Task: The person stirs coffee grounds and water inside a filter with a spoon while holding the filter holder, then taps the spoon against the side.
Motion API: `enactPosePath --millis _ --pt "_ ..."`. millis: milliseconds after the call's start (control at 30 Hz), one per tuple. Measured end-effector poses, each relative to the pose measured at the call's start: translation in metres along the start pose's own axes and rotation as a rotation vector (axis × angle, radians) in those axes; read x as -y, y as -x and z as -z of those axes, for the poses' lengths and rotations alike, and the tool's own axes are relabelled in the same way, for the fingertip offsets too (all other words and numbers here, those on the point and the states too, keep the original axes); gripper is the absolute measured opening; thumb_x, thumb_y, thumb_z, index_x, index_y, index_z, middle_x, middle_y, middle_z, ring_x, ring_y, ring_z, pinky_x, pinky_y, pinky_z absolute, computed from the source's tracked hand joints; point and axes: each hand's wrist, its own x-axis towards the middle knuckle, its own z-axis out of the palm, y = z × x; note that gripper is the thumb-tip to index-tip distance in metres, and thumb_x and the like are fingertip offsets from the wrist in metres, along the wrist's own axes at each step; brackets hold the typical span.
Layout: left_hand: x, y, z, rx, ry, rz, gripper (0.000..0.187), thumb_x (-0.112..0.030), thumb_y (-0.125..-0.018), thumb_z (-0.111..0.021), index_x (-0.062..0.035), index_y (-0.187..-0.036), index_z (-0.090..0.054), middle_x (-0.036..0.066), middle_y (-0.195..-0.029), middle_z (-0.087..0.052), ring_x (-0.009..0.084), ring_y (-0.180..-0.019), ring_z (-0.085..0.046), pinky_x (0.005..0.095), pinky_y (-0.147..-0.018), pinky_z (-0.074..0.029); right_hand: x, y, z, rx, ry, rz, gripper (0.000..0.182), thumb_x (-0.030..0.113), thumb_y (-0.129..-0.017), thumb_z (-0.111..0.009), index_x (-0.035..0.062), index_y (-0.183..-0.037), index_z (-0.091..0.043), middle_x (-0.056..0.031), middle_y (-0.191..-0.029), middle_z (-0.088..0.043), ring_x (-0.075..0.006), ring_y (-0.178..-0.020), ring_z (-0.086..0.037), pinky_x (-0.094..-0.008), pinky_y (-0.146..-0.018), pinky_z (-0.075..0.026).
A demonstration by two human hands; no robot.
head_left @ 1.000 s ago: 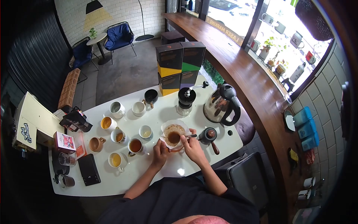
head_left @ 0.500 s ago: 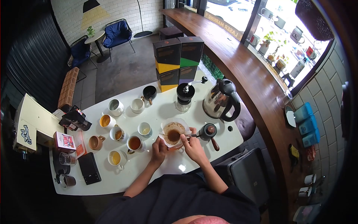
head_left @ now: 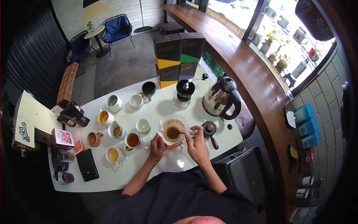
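A white paper coffee filter (head_left: 165, 121), with wet brown coffee (head_left: 172, 133) inside, sits upright near the table's front edge. Below it a glass vessel is mostly hidden, with an orange-brown tint showing. My left hand (head_left: 156, 148) is closed, thumb and fingers pinching the filter's left edge. In my right hand (head_left: 197, 148) is a spoon (head_left: 189, 132), its tip down in the coffee. Left of the filter stand a cup of dark tea-coloured liquid (head_left: 132, 140) and a pale cup (head_left: 143, 126). A small lidded pot with a wooden handle (head_left: 210, 128) is just beyond my right hand.
Several more cups, one a brown mug (head_left: 94, 139), spread over the left of the white table (head_left: 149, 175). A hand grinder (head_left: 184, 91), an electric kettle (head_left: 222, 98) and stacked boxes (head_left: 167, 52) stand behind. A black scale (head_left: 88, 165) lies at left; a wooden counter (head_left: 246, 71) curves along the right.
My right hand has shifted slightly right and turned, and the spoon shows more across the filter. My left hand keeps its hold. The whole view has tilted a little.
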Motion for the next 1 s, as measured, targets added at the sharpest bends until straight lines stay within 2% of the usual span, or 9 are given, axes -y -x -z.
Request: enactPosePath --millis 100,233,300,433,533,700,767,833,1000 --pt "-0.003 0.002 0.001 -0.017 -0.071 -0.015 0.026 -0.020 -0.107 -0.041 0.0016 -0.106 -0.057 0.006 -0.075 -0.060 0.0134 -0.067 -0.057 0.0299 -0.063 -0.046 0.003 -0.006 0.008 -0.045 0.081 0.158 0.020 0.014 -0.100 -0.059 -0.0030 -0.105 -0.050 -0.0118 -0.093 -0.051 -0.0238 -0.083 -0.058 -0.0361 -0.076 -0.048" --pt "-0.003 0.001 0.000 -0.032 -0.103 -0.056 0.026 -0.019 -0.106 -0.041 0.0016 -0.106 -0.057 0.006 -0.076 -0.061 0.0134 -0.068 -0.057 0.0297 -0.063 -0.046 0.015 -0.010 0.012 -0.057 0.097 0.242 0.016 0.012 -0.098 -0.060 -0.0034 -0.096 -0.055 -0.0142 -0.093 -0.052 -0.0283 -0.083 -0.058 -0.0371 -0.075 -0.047" --pt "-0.002 0.002 -0.001 -0.037 -0.087 -0.058 0.026 -0.019 -0.107 -0.041 0.0016 -0.106 -0.057 0.006 -0.077 -0.061 0.0136 -0.069 -0.057 0.0297 -0.064 -0.046 0.015 -0.012 0.012 -0.060 0.218 0.291 0.014 0.010 -0.094 -0.063 -0.0022 -0.090 -0.058 -0.0150 -0.093 -0.053 -0.0320 -0.083 -0.057 -0.0389 -0.075 -0.047" --pt "-0.005 0.000 0.000 -0.024 -0.075 -0.043 0.029 -0.020 -0.107 -0.040 0.0023 -0.109 -0.057 0.006 -0.079 -0.062 0.0138 -0.070 -0.058 0.0301 -0.065 -0.047 0.030 -0.015 0.018 -0.013 0.296 0.422 0.012 0.010 -0.091 -0.067 0.0004 -0.090 -0.061 -0.0137 -0.093 -0.054 -0.0321 -0.083 -0.057 -0.0401 -0.074 -0.047" --pt "-0.016 -0.002 -0.001 -0.005 -0.056 -0.040 0.032 -0.023 -0.107 -0.040 0.0028 -0.112 -0.058 0.007 -0.083 -0.064 0.0142 -0.074 -0.060 0.0300 -0.068 -0.048 0.038 -0.016 0.017 -0.027 0.451 0.577 0.012 0.014 -0.083 -0.075 0.0079 -0.090 -0.067 -0.0076 -0.092 -0.055 -0.0255 -0.082 -0.057 -0.0389 -0.073 -0.046" --pt "-0.013 -0.001 -0.003 -0.027 -0.049 -0.074 0.038 -0.029 -0.108 -0.039 0.0033 -0.114 -0.058 0.009 -0.090 -0.067 0.0151 -0.080 -0.063 0.0297 -0.073 -0.049 0.039 -0.014 0.015 -0.040 0.468 0.638 0.017 0.019 -0.081 -0.078 0.0109 -0.093 -0.070 -0.0050 -0.093 -0.056 -0.0233 -0.083 -0.057 -0.0376 -0.074 -0.045" --pt "-0.009 0.001 0.001 0.032 0.016 0.079 0.041 -0.032 -0.109 -0.038 0.0037 -0.114 -0.058 0.009 -0.090 -0.067 0.0145 -0.081 -0.062 0.0296 -0.073 -0.049 0.038 -0.013 0.015 -0.051 0.497 0.647 0.017 0.019 -0.081 -0.078 0.0106 -0.093 -0.069 -0.0055 -0.095 -0.056 -0.0240 -0.085 -0.057 -0.0382 -0.075 -0.046" --pt "-0.008 0.000 0.001 0.041 0.035 0.074 0.040 -0.031 -0.109 -0.039 0.0035 -0.114 -0.058 0.008 -0.090 -0.066 0.0140 -0.081 -0.062 0.0295 -0.073 -0.049 0.038 -0.012 0.015 -0.060 0.524 0.659 0.017 0.019 -0.081 -0.078 0.0103 -0.092 -0.069 -0.0061 -0.096 -0.056 -0.0247 -0.086 -0.057 -0.0387 -0.076 -0.046" --pt "-0.002 0.003 0.003 -0.007 0.003 0.054 0.037 -0.029 -0.108 -0.040 0.0027 -0.113 -0.058 0.007 -0.088 -0.065 0.0124 -0.079 -0.060 0.0290 -0.072 -0.048 0.035 -0.007 0.009 -0.009 0.456 0.515 0.014 0.014 -0.085 -0.074 0.0059 -0.091 -0.064 -0.0100 -0.101 -0.055 -0.0290 -0.094 -0.056 -0.0414 -0.081 -0.046"
